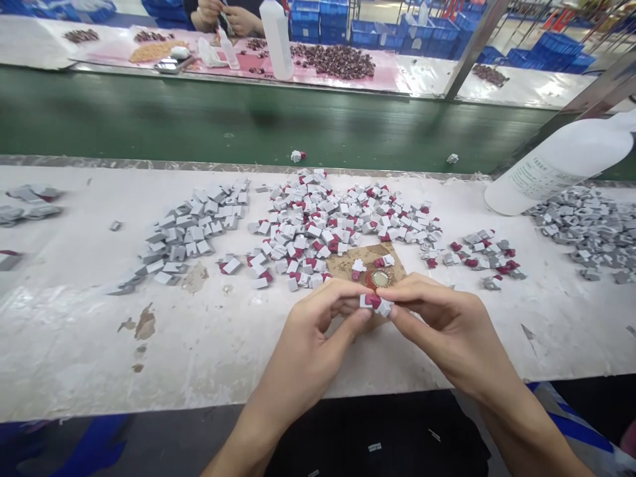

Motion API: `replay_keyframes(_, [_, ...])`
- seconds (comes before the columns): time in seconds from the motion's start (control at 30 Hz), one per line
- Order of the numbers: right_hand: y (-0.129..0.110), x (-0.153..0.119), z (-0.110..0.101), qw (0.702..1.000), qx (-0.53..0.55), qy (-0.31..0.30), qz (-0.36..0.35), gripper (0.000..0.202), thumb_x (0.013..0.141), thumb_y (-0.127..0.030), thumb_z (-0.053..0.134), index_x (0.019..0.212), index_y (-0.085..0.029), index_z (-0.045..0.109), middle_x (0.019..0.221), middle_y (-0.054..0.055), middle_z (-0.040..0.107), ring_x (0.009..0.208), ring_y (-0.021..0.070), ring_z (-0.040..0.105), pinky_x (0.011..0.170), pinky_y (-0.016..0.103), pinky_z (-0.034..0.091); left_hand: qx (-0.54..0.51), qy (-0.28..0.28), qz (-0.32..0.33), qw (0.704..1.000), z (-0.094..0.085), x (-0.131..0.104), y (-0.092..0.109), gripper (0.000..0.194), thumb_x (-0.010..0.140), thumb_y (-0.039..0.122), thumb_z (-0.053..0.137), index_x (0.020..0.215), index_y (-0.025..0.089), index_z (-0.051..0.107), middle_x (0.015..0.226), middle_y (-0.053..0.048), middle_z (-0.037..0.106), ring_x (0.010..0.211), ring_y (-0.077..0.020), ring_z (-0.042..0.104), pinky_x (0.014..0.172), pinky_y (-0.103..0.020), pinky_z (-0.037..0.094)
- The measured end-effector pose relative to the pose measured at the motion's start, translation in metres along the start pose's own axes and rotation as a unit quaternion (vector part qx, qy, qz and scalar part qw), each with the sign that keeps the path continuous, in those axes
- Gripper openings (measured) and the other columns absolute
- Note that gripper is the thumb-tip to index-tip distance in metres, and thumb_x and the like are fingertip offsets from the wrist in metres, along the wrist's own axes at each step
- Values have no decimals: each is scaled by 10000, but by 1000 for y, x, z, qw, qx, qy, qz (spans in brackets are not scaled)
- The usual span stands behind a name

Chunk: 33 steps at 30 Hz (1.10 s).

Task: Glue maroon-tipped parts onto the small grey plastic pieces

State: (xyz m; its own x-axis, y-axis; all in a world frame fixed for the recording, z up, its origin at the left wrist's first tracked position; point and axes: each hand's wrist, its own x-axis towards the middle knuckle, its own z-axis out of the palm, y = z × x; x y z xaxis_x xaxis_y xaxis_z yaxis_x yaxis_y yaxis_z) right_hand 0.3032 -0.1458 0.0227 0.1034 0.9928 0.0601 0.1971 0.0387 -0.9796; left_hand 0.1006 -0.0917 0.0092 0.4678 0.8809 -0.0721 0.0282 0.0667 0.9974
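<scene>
Between my two hands is a small grey and dark-red plastic part (pixel 372 301), raised above the front of the table. My left hand (pixel 320 334) pinches its left end with thumb and forefinger. On the other end, the thumb and fingertips of my right hand (pixel 442 324) are closed. Just beyond my fingertips lies a brown cardboard piece (pixel 392 255), with a small round dish of glue-like liquid (pixel 380 278) and a few grey-and-red parts on it. Behind it spreads a large pile of similar grey-and-red parts (pixel 318 222).
Plain grey pieces (pixel 193 225) are heaped to the left, and more grey pieces (pixel 591 232) at the far right. A white bottle (pixel 551 169) leans there. A green conveyor belt (pixel 199 109) runs behind the table (pixel 209 358). Across it, another person's hands (pixel 226 18) are at work.
</scene>
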Motion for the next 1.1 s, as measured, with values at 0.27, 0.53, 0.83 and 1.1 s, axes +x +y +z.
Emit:
replay_keyframes(0.27, [-33, 62, -1, 990, -41, -134, -11, 246, 1087, -266, 762, 1264, -333, 919, 1215, 63, 891, 1106, 249, 863, 933, 398, 751, 80, 40, 18, 996, -37, 18, 31, 131, 1085, 343, 758, 1185, 293, 824, 1179, -58, 842, 1066, -242, 819, 908, -369, 687])
replay_keyframes(0.53, [-43, 304, 89, 927, -340, -135, -84, 355, 1097, -84, 687, 1420, -158, 814, 1568, 192, 745, 1366, 324, 752, 1227, 562, 602, 255, 296, 10, 921, -118, 103, 50, 201, 908, 370, 775, 1046, 224, 774, 1065, -79, 801, 915, -241, 745, 763, -353, 609])
replay_keyframes(0.83, [-17, 379, 102, 925, -346, -139, -65, 355, 1105, -373, 812, 1402, -184, 765, 1427, 123, 783, 1240, 291, 788, 1066, 527, 678, 316, 253, -50, 913, -138, 206, 38, 147, 987, 150, 709, 1108, 173, 790, 1033, -75, 815, 911, -209, 765, 867, -342, 627])
replay_keyframes(1.1, [-26, 241, -47, 972, -224, -63, -22, 252, 947, -471, 886, 1080, -258, 912, 829, 86, 871, 603, 260, 785, 508, 368, 627, 398, 154, -123, 896, -115, 298, 27, 413, 1113, 434, 779, 1443, 191, 731, 1459, -134, 749, 1239, -286, 771, 1052, -515, 686])
